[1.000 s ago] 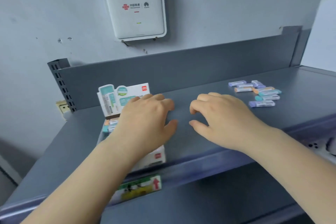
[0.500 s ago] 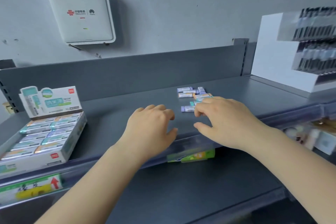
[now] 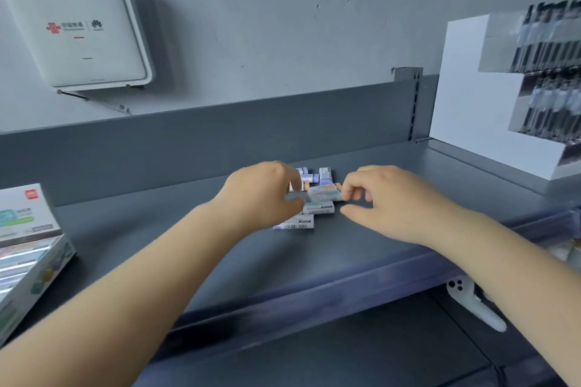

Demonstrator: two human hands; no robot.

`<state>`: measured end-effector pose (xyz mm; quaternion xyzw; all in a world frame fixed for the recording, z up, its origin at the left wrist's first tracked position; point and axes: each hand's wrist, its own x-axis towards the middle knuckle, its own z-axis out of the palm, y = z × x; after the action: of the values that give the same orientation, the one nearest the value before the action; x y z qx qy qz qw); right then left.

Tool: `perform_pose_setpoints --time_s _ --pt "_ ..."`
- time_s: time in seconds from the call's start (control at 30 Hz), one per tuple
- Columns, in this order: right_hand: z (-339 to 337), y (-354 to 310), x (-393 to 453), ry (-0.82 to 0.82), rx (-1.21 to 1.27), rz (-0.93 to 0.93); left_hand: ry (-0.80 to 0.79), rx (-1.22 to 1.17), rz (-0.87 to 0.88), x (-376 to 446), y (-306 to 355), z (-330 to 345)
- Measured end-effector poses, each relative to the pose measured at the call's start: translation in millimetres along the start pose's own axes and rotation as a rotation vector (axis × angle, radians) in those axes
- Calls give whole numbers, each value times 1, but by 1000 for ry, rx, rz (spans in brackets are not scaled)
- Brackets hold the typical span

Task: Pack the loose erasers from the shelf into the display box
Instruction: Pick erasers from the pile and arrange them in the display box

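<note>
Erasers (image 3: 317,198), small pastel blocks in printed paper sleeves, lie clustered mid-shelf (image 3: 188,229) between the left hand (image 3: 262,195) and right hand (image 3: 385,203), fingers loosely curled and holding nothing; probably light, firm, best pinched across their long sides.

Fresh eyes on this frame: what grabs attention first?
Two bare hands, left and right, close in from either side on a small heap of pastel paper-sleeved erasers mid-way along the dark grey metal shelf. At far left sits the open white cardboard display box; a white wall-mounted router hangs above.
</note>
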<state>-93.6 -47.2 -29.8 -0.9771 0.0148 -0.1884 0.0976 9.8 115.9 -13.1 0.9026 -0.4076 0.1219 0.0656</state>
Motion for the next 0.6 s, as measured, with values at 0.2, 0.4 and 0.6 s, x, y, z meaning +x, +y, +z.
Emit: perform_pose_setpoints --time_s 0.2,0.4,0.6 --pt "4 34 56 -51 92 10 -75 35 12 67 -19 7" --pt "11 61 107 -162 16 -87 -141 23 -3 110 -33 27" --pt "24 75 135 -377 -28 -245 -217 -16 -44 133 -44 41"
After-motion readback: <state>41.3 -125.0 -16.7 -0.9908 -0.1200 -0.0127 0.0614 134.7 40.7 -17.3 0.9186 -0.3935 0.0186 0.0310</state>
